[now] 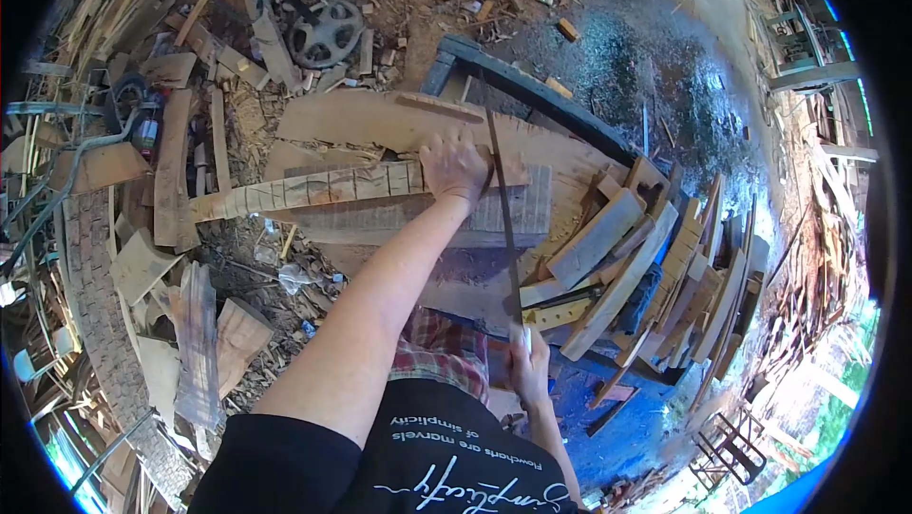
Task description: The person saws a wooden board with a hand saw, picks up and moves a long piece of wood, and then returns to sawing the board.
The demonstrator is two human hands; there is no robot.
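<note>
My left hand [455, 167] presses down on a long wooden strip [332, 186] scored with several dark cross lines. Its fingers bend over the strip near the right end, holding it against a grey, weathered board [408, 218]. Close to the body, my right hand [528, 362] is wrapped round the pale handle of a handsaw [504, 205]. The long, narrow blade runs away from me across the strip, just right of my left hand. Whether its teeth are sunk into the wood is too small to tell.
Curved wooden pieces [622, 257] are piled on the right of the bench. A dark bench rail [541, 91] runs along the far side. A spoked wheel [325, 34] stands beyond, among wood scraps. Offcuts [198, 343] and chips cover the ground at left.
</note>
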